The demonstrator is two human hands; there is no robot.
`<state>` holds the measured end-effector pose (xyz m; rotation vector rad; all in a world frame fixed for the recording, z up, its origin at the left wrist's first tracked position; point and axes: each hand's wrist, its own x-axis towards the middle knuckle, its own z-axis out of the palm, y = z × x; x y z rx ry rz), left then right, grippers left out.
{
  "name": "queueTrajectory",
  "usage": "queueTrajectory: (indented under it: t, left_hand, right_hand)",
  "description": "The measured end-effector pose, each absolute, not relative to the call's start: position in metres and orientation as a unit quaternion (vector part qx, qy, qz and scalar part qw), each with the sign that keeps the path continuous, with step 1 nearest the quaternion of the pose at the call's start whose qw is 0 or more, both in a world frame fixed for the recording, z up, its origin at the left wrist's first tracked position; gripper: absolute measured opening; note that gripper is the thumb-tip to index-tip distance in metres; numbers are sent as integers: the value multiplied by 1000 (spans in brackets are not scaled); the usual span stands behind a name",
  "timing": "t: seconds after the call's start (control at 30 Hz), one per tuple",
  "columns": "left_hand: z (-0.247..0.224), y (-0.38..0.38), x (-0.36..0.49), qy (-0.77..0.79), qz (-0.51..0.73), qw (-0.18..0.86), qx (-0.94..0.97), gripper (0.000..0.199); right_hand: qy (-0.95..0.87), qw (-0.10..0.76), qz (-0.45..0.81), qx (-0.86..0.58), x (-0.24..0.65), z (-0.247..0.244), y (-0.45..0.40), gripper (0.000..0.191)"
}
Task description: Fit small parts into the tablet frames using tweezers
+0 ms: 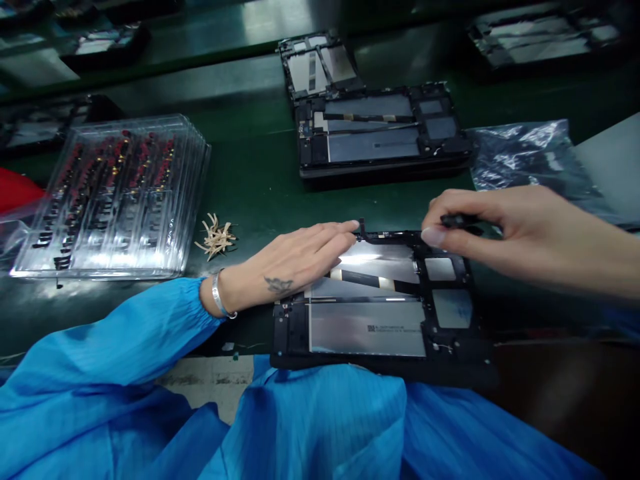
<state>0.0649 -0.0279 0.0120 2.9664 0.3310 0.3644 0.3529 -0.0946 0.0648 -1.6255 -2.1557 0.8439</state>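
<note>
An opened tablet-like device (367,327) with silver battery panels lies at the table's front edge. My left hand (300,260) rests flat over its upper left part, fingers stretched out, the fingertips beside a small black flex strip (363,228) that stands up at the top edge. Above the device's upper right corner, my right hand (495,230) is closed around a small black object (460,221), with thumb and index finger pressed together. What that object is I cannot make out, as the fingers partly cover it.
Stacked clear plastic trays (187,200) with small red and black parts stand at the left. Paper-like strips (217,238) lie beside them. More opened devices (380,140) are stacked behind, next to a clear plastic bag (525,157). Another device (545,40) lies at the back right.
</note>
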Motion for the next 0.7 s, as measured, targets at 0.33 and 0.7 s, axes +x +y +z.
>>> queueTrajectory:
  t: [0.33,0.7]
  left_hand:
    - [16,-27,66,122,141,79,979,22]
    - [21,-26,72,95,89,94,987,27]
  right_hand:
    - [-756,82,277,-588,361,34,-93,46]
    - [-777,80,231,-581,362,32,-87,37]
